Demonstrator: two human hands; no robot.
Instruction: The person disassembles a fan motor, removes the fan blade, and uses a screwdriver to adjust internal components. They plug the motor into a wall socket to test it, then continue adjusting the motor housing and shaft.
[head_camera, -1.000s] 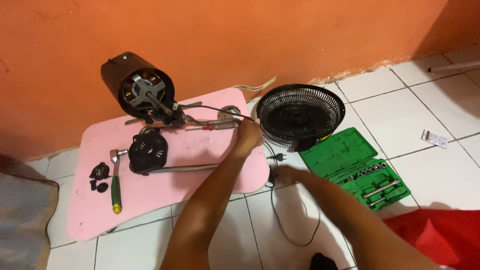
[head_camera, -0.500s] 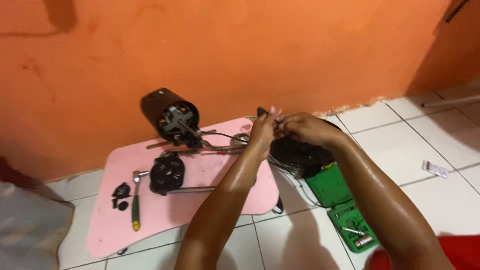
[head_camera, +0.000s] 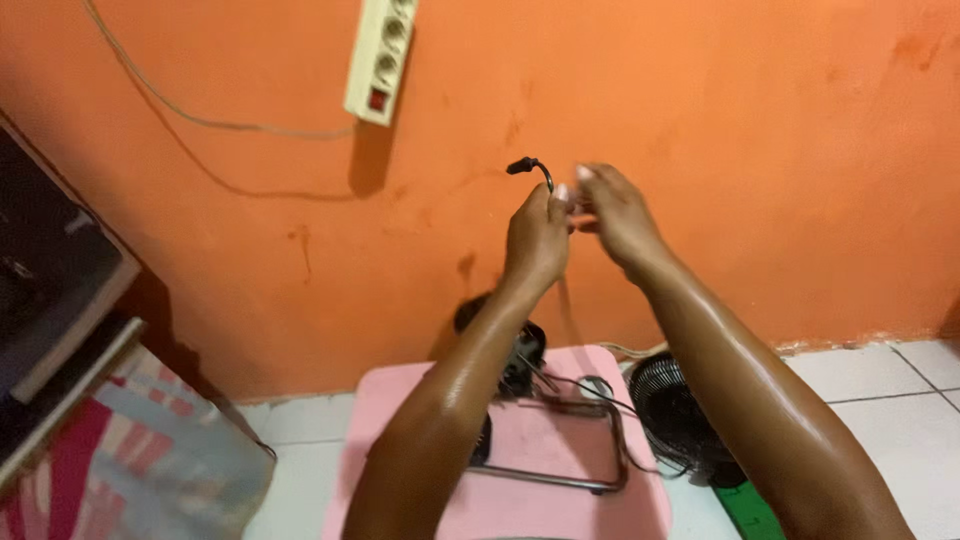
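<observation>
A: Where is the cord held?

B: The black cord (head_camera: 541, 172) is pinched in the left hand (head_camera: 537, 240), raised before the orange wall (head_camera: 700, 120). Its plug end is curled up and leftward above the fingers (head_camera: 560, 192), toward the power strip (head_camera: 381, 58) well apart at upper left.

A: And the right hand (head_camera: 615, 215)?

B: It is set just beside the left, fingertips pressed in at the same spot; whether the cord is gripped by it cannot be told.

A: Hidden parts?

B: The cord's lower run is lost behind the forearms. The fan motor (head_camera: 520, 355) on the pink surface (head_camera: 400, 420) is half covered, the black fan grille (head_camera: 675, 415) cut off by the right arm.
</observation>
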